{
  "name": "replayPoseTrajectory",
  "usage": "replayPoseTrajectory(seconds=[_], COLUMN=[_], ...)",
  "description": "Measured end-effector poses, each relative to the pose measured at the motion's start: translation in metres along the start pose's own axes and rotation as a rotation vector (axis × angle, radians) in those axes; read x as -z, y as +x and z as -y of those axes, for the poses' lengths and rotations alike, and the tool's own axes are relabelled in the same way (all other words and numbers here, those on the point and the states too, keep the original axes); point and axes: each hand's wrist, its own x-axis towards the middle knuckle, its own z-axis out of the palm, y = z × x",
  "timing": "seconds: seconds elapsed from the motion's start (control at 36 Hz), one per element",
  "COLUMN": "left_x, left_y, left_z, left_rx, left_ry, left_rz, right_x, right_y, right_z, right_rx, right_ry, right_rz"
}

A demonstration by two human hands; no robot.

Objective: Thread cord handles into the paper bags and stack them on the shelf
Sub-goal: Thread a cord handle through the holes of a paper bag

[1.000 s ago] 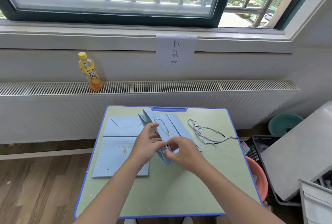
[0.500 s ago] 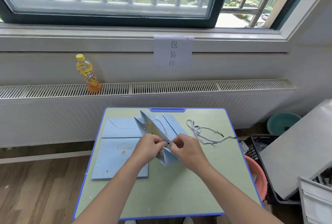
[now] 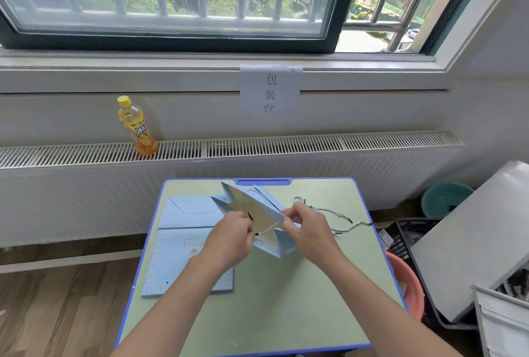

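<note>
Paper bag (image 3: pixel 266 230), pinched at its rim by the right hand (image 3: pixel 307 230) while the left hand (image 3: pixel 229 237) pinches the cord handle (image 3: pixel 267 229), could tear at the hole if tugged hard.

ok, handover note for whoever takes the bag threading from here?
Left hand pinches a cord end with its black tip at the open bag; right hand grips the bag's rim.
One handle already loops at the bag's far side; this one is not yet threaded.
Spare cords lie right of the bag, flat bags to the left on the table.
Left: finish threading, do the flat bags, stack.
</note>
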Motion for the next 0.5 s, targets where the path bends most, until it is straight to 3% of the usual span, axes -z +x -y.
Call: replayPoseTrajectory(seconds=[0.14,0.25,0.33,0.5], left_x=[0.007,0.017,0.021,0.036], left_y=[0.001,0.001,0.01,0.019], left_z=[0.001,-0.001,0.0,-0.022], left_rx=[-0.14,-0.378,-0.544,-0.512], left_ry=[-0.042,0.003,0.083,0.152], left_rz=[-0.052,-0.081,-0.189,-0.348], right_x=[0.011,0.024,0.032,0.039], right_y=[0.009,0.02,0.028,0.037], right_z=[0.006,0.013,0.017,0.025], right_rx=[0.003,0.042,0.057,0.014], right_ry=[0.085,0.115,0.129,0.289], right_rz=[-0.026,-0.062,-0.077,0.006])
